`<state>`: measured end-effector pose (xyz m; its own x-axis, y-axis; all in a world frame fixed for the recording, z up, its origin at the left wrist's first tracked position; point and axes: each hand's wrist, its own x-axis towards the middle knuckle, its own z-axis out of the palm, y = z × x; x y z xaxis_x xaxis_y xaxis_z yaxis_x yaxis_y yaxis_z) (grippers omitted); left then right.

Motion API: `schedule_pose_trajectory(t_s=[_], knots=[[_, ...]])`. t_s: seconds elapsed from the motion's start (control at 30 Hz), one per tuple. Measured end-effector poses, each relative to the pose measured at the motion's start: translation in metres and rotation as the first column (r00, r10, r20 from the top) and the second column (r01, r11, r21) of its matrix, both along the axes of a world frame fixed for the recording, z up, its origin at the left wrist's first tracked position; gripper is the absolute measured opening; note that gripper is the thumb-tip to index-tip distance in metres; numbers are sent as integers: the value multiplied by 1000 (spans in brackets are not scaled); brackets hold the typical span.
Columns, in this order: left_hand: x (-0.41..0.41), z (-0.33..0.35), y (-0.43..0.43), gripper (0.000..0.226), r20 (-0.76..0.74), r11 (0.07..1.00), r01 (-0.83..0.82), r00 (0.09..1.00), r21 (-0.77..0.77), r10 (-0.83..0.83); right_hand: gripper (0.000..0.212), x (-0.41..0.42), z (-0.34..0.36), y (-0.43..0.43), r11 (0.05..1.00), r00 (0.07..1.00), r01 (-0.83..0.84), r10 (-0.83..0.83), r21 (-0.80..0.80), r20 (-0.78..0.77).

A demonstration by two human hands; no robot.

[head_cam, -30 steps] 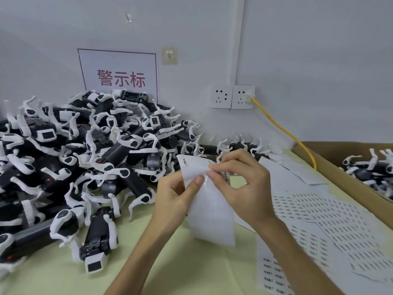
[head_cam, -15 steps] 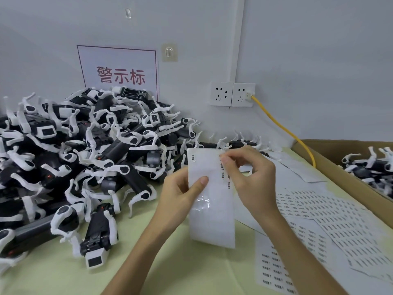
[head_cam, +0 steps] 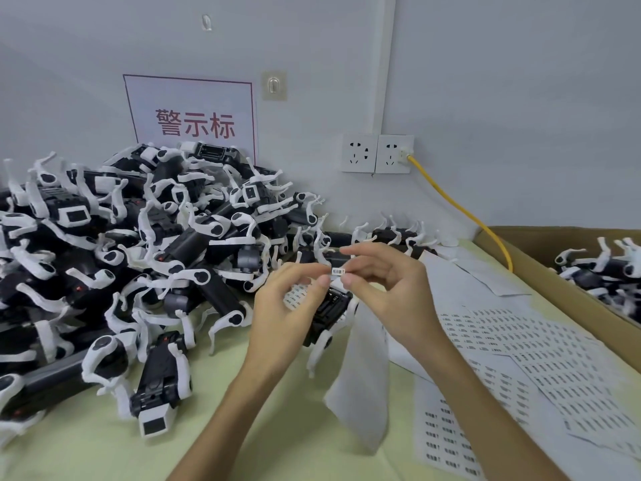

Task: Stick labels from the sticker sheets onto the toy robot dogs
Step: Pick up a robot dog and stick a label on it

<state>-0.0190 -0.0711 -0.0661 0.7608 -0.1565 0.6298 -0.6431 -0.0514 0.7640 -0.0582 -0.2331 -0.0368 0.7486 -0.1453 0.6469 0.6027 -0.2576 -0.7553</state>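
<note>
Label (head_cam: 338, 271) pinched by left hand (head_cam: 288, 315) and right hand (head_cam: 393, 293); sign (head_cam: 190, 95): 警示标.

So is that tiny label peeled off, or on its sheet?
Peeled off: the label is pinched between the left hand and right hand, apart from the white sheet below.

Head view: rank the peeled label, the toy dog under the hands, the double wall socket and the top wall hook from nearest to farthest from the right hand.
1. Peeled label: pinched by the right hand.
2. Toy dog: just below the hand, centre.
3. Double wall socket: on the wall behind.
4. Top wall hook: high on the wall, left.
</note>
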Motion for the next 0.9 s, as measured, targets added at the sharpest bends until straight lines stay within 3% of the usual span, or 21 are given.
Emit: schedule_pose_trajectory(t_s=[0.2, 0.43, 0.73, 0.9], knots=[[0, 1, 1, 14, 59, 999, -6, 998, -34, 8, 36, 2, -7, 3, 994, 999, 6, -10, -106, -38], [0, 0, 1, 22, 73, 999, -18, 997, -42, 22, 33, 5, -12, 7, 994, 997, 62, -65, -95, -30], [0, -1, 1, 13, 48, 998, -12, 999, -57, 15, 34, 6, -14, 9, 992, 994, 103, -106, -72, -37], [1, 0, 1, 18, 44, 997, 1, 999, -80, 2, 21, 7, -13, 5, 992, 991, 111, -115, -58, -69]])
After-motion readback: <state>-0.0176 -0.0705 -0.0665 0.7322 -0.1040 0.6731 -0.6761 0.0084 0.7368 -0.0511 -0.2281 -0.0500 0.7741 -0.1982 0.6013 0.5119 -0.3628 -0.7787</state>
